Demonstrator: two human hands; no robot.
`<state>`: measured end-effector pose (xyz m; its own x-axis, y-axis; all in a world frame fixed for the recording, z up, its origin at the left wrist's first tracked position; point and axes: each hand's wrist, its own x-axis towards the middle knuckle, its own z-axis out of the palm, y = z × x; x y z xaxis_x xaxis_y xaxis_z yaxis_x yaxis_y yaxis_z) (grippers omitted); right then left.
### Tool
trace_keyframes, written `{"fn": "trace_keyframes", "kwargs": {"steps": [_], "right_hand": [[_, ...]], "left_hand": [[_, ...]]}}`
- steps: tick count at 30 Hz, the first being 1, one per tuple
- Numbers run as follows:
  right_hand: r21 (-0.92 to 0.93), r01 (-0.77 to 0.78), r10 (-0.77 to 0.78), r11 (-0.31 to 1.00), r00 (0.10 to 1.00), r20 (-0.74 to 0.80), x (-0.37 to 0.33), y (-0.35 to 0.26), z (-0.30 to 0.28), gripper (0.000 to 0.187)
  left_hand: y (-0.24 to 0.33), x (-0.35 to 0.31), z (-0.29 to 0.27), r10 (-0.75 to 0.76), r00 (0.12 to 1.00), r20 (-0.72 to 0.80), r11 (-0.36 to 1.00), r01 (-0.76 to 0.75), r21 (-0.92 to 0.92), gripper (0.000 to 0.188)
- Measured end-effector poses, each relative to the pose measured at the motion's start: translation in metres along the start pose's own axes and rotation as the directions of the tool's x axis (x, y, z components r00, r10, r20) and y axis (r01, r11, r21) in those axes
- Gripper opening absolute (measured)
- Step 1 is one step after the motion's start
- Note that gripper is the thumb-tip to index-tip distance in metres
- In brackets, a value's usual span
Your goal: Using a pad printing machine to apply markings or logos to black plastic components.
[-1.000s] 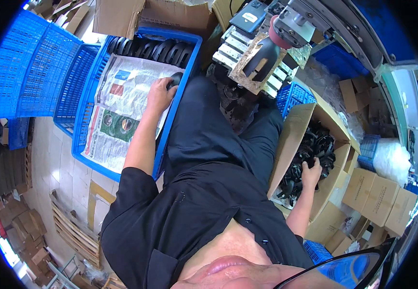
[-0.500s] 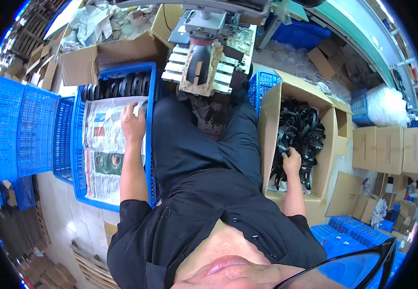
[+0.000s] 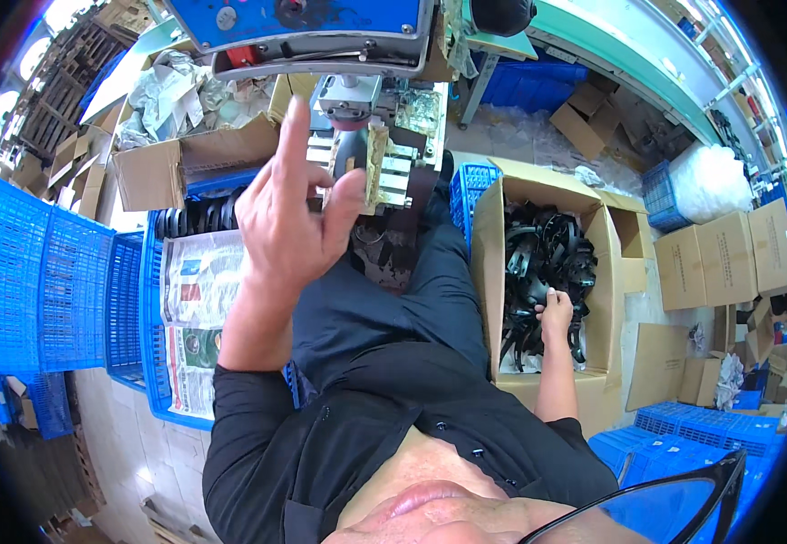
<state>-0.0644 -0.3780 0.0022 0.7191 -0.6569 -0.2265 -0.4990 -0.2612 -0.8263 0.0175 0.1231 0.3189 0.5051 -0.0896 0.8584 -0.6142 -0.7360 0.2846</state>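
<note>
My left hand [image 3: 289, 208] is raised in front of the machine's fixture [image 3: 377, 168], index finger stretched upward and thumb apart; I see nothing in its grasp. Behind it, a dark smooth part [image 3: 351, 150] sits in the fixture under the reddish pad of the metal press head [image 3: 350, 98], partly hidden by the hand. My right hand [image 3: 555, 319] is inside the cardboard box [image 3: 489, 272] on the right, fingers closed at a black curved plastic part [image 3: 535, 292]. Many similar glossy black parts [image 3: 552, 240] lie heaped around it.
On the left, a blue crate [image 3: 150, 335] holds newspaper [image 3: 201, 281] and a row of black parts [image 3: 201, 218]. The machine's blue housing [image 3: 312, 23] overhangs the top. Stacked blue crates [image 3: 40, 272] stand at far left, closed cartons [image 3: 724, 258] at far right.
My left hand has lifted from the newspaper in the left crate to in front of the machine. My right hand stays in the box. The view has tilted up, showing more of the machine.
</note>
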Motion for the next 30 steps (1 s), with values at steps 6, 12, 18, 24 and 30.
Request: {"fn": "trace_keyframes", "kwargs": {"steps": [6,12,18,24,30], "right_hand": [[0.148,0.038,-0.041,0.988,0.999,0.012,-0.01,-0.022,-0.008,0.029],[0.095,0.213,-0.207,0.973,0.976,-0.069,-0.004,-0.025,-0.005,0.044],[0.376,0.227,-0.26,0.898,0.965,0.038,-0.046,-0.097,-0.005,0.043],[0.688,-0.002,-0.45,0.725,0.755,0.476,-0.109,-0.168,0.023,0.055],[0.684,-0.314,-0.411,0.658,0.612,0.676,-0.14,-0.17,0.073,0.061]], "left_hand": [[0.014,0.06,0.003,0.091,0.996,0.012,0.979,-0.092,0.18,0.088],[-0.001,0.067,0.013,0.081,0.996,-0.047,0.965,-0.067,0.253,0.088],[0.009,0.027,0.017,0.047,0.994,-0.102,0.993,-0.058,-0.105,0.067],[0.056,-0.057,0.061,-0.018,0.758,0.652,0.943,0.23,-0.242,0.063],[0.053,-0.133,0.094,-0.114,0.347,0.931,0.705,0.688,-0.17,0.038]]}}
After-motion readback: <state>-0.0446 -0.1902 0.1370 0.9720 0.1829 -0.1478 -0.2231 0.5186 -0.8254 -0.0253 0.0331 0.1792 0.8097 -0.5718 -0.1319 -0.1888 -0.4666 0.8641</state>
